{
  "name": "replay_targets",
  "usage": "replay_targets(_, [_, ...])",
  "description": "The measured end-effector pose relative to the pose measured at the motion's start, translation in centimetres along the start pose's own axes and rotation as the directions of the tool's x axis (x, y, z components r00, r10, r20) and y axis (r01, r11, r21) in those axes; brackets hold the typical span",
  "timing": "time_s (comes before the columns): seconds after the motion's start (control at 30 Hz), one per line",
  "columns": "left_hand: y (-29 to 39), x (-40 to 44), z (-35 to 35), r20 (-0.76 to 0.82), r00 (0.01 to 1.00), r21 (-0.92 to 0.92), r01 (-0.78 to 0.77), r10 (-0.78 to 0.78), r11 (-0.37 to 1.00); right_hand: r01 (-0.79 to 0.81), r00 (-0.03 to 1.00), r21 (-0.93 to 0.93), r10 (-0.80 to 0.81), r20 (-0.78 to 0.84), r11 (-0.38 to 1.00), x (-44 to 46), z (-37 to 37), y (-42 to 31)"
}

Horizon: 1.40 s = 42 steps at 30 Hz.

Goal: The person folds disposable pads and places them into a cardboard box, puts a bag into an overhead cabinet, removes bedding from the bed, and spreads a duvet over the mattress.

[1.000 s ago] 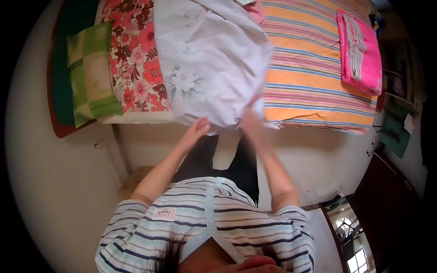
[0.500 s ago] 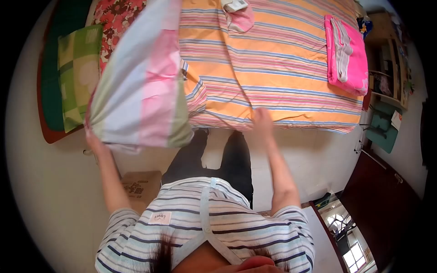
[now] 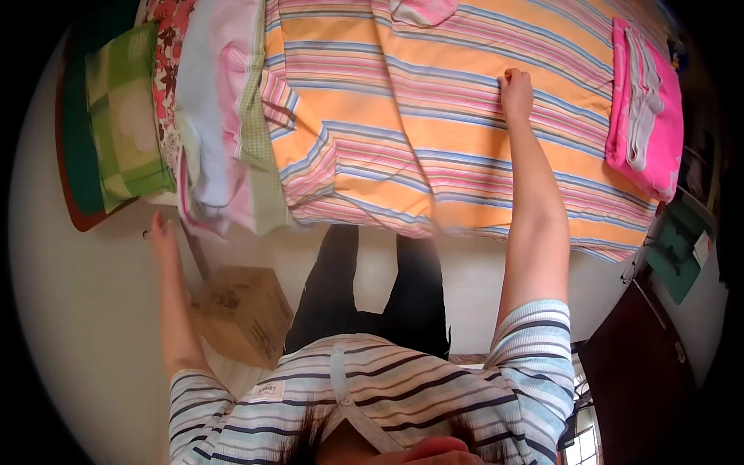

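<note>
My left hand [image 3: 160,235] is low at the left, beside the bed's near edge, with its fingers apart and nothing in them. A little to its right hangs the corner of a pastel blanket [image 3: 203,143] in pale blue, pink and green, lying rumpled across the bed's left part. My right hand [image 3: 516,94] is over the orange striped bedsheet [image 3: 457,159], its fingers curled in and no cloth seen raised by them. The sheet has a long fold down its middle and creases beside the blanket.
A green checked pillow [image 3: 124,116] lies at the bed's left end, beside a red floral cloth [image 3: 167,70]. On the right is a folded pink blanket [image 3: 659,132]. A cardboard box [image 3: 244,314] stands on the floor, and a green chair [image 3: 678,252] is at the right.
The pastel blanket came down from being held up and now lies on the bed; my left hand let it go. My right hand moved forward and right over the sheet.
</note>
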<state>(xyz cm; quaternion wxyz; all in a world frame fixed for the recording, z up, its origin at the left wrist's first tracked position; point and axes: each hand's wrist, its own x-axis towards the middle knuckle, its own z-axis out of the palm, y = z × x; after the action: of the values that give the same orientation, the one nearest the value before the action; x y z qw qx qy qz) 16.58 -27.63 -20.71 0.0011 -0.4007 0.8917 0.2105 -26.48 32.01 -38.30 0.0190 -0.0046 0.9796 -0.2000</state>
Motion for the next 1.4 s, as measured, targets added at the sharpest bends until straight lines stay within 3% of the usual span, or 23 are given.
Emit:
replay_targets(0.17, [8.6,-0.1,8.7,0.201,0.953,-0.032,-0.225,0.227,0.974,-0.038,0.997,-0.037,0.041,0.064,0.999,0.0,-2.1,4.0])
replay_targets(0.23, [11.0,-0.9,9.4,0.265,0.929,0.000,-0.266,0.257,0.964,0.022,0.993,0.053,-0.028,0.114,0.998,-3.1,-2.2,5.2])
replay_targets(0.3, [16.5,-1.7,10.9,0.306,0.901,-0.065,-0.301,0.306,0.952,-0.099,0.978,0.241,0.049,0.202,0.965,-9.7,-6.6,7.1])
replay_targets(0.37, [19.6,-1.9,13.0,0.395,0.852,-0.065,-0.347,0.343,0.936,-0.078,0.971,0.048,0.065,0.231,0.996,-23.3,-10.6,14.9])
replay_targets(0.4, [19.1,-2.4,12.8,0.394,0.852,-0.064,-0.350,0.346,0.935,-0.216,0.887,-0.067,0.224,0.405,0.974,-23.6,-12.9,13.8])
replay_targets(0.43, [19.0,-2.3,14.0,0.442,0.828,-0.084,-0.344,0.344,0.935,-0.430,0.893,0.290,0.356,0.276,0.855,-28.6,-14.6,16.0])
replay_targets(0.47, [20.5,-2.2,15.8,0.497,0.790,-0.109,-0.353,0.358,0.929,-0.161,0.750,-0.489,0.428,0.504,0.858,-37.2,-18.7,20.5])
replay_targets(0.53, [22.5,-2.8,16.6,0.508,0.786,-0.155,-0.319,0.353,0.935,-0.079,0.912,-0.432,0.240,0.332,0.898,-44.9,-16.9,28.5])
replay_targets(0.57, [23.9,-3.5,18.1,0.552,0.735,-0.133,-0.391,0.395,0.911,-0.105,0.907,-0.434,0.265,0.326,0.895,-44.0,-18.3,28.2])
replay_targets(0.6, [24.5,-4.0,18.5,0.583,0.696,-0.109,-0.444,0.419,0.889,-0.546,0.781,-0.170,0.572,0.250,0.820,-40.1,-20.3,26.6])
replay_targets(0.63, [26.0,-4.4,19.1,0.660,0.622,-0.145,-0.445,0.421,0.884,-0.853,0.520,0.122,0.811,0.270,0.507,-37.1,-21.3,26.0])
replay_targets(0.67, [27.3,-5.2,20.2,0.666,0.615,-0.141,-0.453,0.423,0.880,-0.676,0.737,0.180,0.665,0.123,0.715,-36.1,-19.6,29.6])
replay_targets(0.73, [29.3,-6.7,22.0,0.707,0.507,-0.219,-0.506,0.493,0.834,-0.547,0.803,0.419,0.596,0.018,0.724,-28.6,-18.3,31.9])
replay_targets(0.83, [28.6,-7.4,25.4,0.774,0.421,-0.192,-0.555,0.473,0.809,-0.493,0.715,0.852,0.640,0.280,0.178,-15.5,-18.3,32.8])
replay_targets(0.9, [28.8,-7.9,26.8,0.785,0.420,-0.054,-0.686,0.456,0.725,-0.448,0.568,0.888,0.800,0.191,0.106,-7.7,-19.8,29.7])
replay_targets(0.97, [27.7,-8.4,27.6,0.770,0.427,0.045,-0.778,0.474,0.627,-0.405,0.701,0.911,0.614,0.362,-0.075,-2.8,-19.6,31.3])
replay_targets(1.03, [27.2,-8.5,27.8,0.769,0.427,0.054,-0.784,0.475,0.618,-0.393,0.713,0.912,0.589,0.381,-0.114,1.0,-17.5,31.2])
replay_targets(1.07, [27.2,-8.2,27.7,0.758,0.404,0.032,-0.807,0.512,0.590,-0.405,0.608,0.901,0.691,0.392,-0.155,1.6,-16.0,30.4])
replay_targets(1.13, [27.6,-8.2,27.4,0.758,0.436,0.081,-0.801,0.485,0.593,-0.315,0.762,0.846,0.417,0.496,-0.431,1.9,-12.7,36.5])
replay_targets(1.17, [27.9,-8.4,27.2,0.743,0.453,0.095,-0.799,0.492,0.593,-0.262,0.837,0.928,0.416,0.356,-0.265,1.4,-13.3,34.9])
replay_targets(1.23, [27.9,-8.5,27.0,0.713,0.503,0.131,-0.780,0.488,0.612,-0.184,0.787,0.983,0.597,0.159,-0.020,0.4,-14.2,34.3])
replay_targets(1.27, [27.4,-8.6,27.4,0.714,0.507,0.136,-0.778,0.483,0.614,-0.171,0.705,0.985,0.696,0.135,-0.018,-0.5,-16.0,31.7])
replay_targets(1.4, [26.6,-8.5,28.0,0.727,0.530,0.146,-0.740,0.436,0.657,-0.184,0.701,0.979,0.710,0.068,0.088,-6.7,-20.5,22.0])
